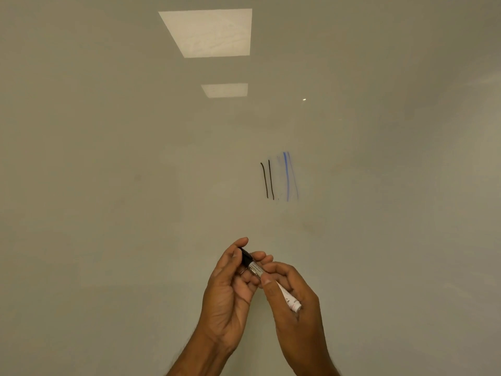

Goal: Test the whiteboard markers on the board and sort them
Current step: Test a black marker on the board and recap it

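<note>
Whiteboard [135,185] fills view; black strokes [267,180], blue strokes [287,176]

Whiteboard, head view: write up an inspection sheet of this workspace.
Surface: whiteboard, pale and glossy.
Job's things: marker, white barrel with a black cap end; two black strokes and fainter blue strokes on the board.
Clutter: nothing seen.
Fingers: left hand curls them round the cap end; right hand pinches the barrel.
Cables: nothing seen.
Surroundings: light panel reflections in the board.
</note>
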Available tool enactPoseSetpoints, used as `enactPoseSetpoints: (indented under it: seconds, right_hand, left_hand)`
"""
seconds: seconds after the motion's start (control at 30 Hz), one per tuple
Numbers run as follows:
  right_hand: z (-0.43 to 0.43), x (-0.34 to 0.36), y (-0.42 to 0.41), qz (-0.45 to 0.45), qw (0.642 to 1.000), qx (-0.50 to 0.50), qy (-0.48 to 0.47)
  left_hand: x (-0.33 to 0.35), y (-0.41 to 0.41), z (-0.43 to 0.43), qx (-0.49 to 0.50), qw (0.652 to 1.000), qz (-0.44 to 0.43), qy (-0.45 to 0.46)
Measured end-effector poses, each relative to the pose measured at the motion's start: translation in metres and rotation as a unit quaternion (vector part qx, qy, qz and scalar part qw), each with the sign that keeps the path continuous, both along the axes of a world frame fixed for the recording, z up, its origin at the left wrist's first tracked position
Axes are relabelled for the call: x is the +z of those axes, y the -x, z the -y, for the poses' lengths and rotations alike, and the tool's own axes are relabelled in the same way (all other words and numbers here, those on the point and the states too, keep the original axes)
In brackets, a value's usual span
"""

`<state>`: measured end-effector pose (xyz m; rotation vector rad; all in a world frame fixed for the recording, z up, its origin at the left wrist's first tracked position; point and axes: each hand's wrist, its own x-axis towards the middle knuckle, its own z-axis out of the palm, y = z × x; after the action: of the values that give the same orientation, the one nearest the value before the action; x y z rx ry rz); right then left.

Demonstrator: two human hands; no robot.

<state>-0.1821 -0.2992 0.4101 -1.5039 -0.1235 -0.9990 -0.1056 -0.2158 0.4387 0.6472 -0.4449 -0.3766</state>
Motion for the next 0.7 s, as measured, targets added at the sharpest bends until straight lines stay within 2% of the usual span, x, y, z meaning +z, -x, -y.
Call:
enactPoseSetpoints:
  seconds: [0.17, 0.3, 0.4, 0.5, 0.7]
  right_hand:
    - [0.020, -0.025, 0.004, -0.070, 0.995, -0.057, 0.032]
    - [0.029, -0.055, 0.001, -0.124, 0.982, -0.069, 0.126]
    - [0.030, -0.081, -0.003, -0.145, 0.974, -0.069, 0.158]
    - [0.027, -0.109, -0.010, -0.151, 0.969, -0.064, 0.184]
    - [-0.009, -0.170, -0.036, -0.175, 0.957, -0.047, 0.226]
  left_hand:
    - [-0.020, -0.002, -0.003, 0.064, 0.994, 0.070, -0.061]
    - [-0.052, 0.001, -0.006, 0.136, 0.966, 0.155, -0.159]
    - [-0.081, 0.003, -0.016, 0.183, 0.939, 0.185, -0.226]
    - [-0.112, 0.003, -0.034, 0.228, 0.904, 0.208, -0.296]
    - [-0.182, -0.010, -0.093, 0.308, 0.798, 0.267, -0.444]
